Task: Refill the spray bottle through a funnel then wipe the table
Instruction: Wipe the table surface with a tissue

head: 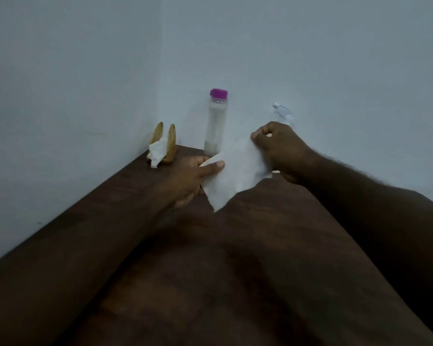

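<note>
A white paper tissue (238,171) is held up above the dark wooden table (210,270) between both hands. My left hand (193,178) pinches its left edge with thumb on top. My right hand (278,148) grips its upper right corner with curled fingers. Behind the tissue stands a tall clear bottle with a purple cap (215,121), upright near the wall corner. The white spray bottle's trigger head (283,113) shows above my right hand; its body is hidden behind that hand. No funnel is in view.
A golden napkin holder (164,146) with a crumpled white tissue in it stands at the table's far left corner. Pale walls close the table at the back and left. The table's dark surface stretches toward me.
</note>
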